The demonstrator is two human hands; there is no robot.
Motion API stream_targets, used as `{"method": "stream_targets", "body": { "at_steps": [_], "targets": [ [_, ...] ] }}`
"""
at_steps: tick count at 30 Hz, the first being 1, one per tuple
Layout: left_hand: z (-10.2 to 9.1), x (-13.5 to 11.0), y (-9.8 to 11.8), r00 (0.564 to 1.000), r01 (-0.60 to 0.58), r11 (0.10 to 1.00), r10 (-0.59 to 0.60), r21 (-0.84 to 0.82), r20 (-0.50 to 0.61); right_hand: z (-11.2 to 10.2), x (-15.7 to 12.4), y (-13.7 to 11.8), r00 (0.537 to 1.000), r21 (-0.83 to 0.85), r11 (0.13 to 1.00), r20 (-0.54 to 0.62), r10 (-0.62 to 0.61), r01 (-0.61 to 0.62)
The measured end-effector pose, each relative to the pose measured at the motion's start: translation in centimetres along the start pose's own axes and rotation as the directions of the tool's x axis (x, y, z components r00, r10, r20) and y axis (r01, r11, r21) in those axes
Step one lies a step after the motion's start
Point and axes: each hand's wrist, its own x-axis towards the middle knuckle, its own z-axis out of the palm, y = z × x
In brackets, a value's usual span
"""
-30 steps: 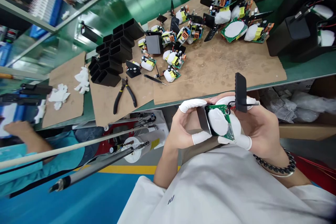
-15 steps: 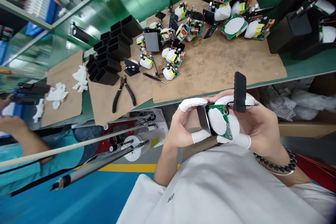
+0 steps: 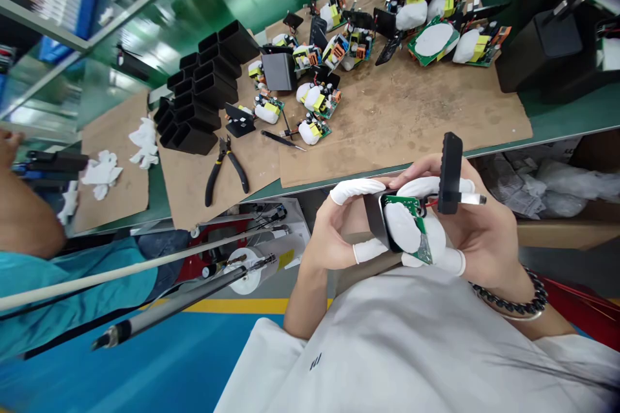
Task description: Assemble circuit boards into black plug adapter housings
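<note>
My left hand (image 3: 334, 232), with white finger cots on thumb and finger, is closed around a black plastic housing (image 3: 379, 216). From the right, my right hand (image 3: 484, 232) grips a green circuit board (image 3: 423, 235) with a white pad (image 3: 403, 227) on its face. One end of the board sits partly inside the housing's mouth. A black end cap (image 3: 450, 172) hangs on short red and black wires at the board's outer end, beside my right fingers. Both hands are just off the bench's front edge.
On the cardboard (image 3: 368, 142) lie cutting pliers (image 3: 226, 171), tweezers (image 3: 283, 140) and several circuit boards (image 3: 314, 100). Black housings (image 3: 203, 90) are stacked at the left. A box of plastic bags (image 3: 557, 190) stands at the right. A co-worker's arm (image 3: 29, 213) shows at far left.
The end cap has shifted slightly right and turned with my right fingers. Both hands keep their grip, with the board still partly in the housing. The co-worker's arm moved.
</note>
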Motion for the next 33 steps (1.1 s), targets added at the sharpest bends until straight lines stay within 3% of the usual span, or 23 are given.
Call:
{"method": "stream_targets", "body": {
  "at_steps": [8,25,30,33],
  "targets": [
    [-0.2,-0.4,-0.4,1.000,0.015,1.000,-0.015,-0.005,-0.024,-0.1,0.0,-0.3,1.000,-0.038,0.999,0.021,0.005,-0.004],
    [0.0,-0.5,-1.1,0.984,0.169,0.983,-0.172,-0.077,-0.037,-0.2,0.4,-1.7,0.997,-0.343,0.939,0.064,0.033,-0.009],
    [-0.4,-1.1,-2.5,0.973,0.222,0.970,-0.226,-0.100,-0.037,-1.0,0.0,-1.6,0.949,-0.324,0.928,0.185,0.255,-0.186],
    [-0.3,-1.4,-3.3,0.964,0.256,0.943,-0.266,-0.210,-0.020,-1.8,0.0,-0.9,0.956,-0.140,0.955,0.103,0.277,-0.261]
  ]
}}
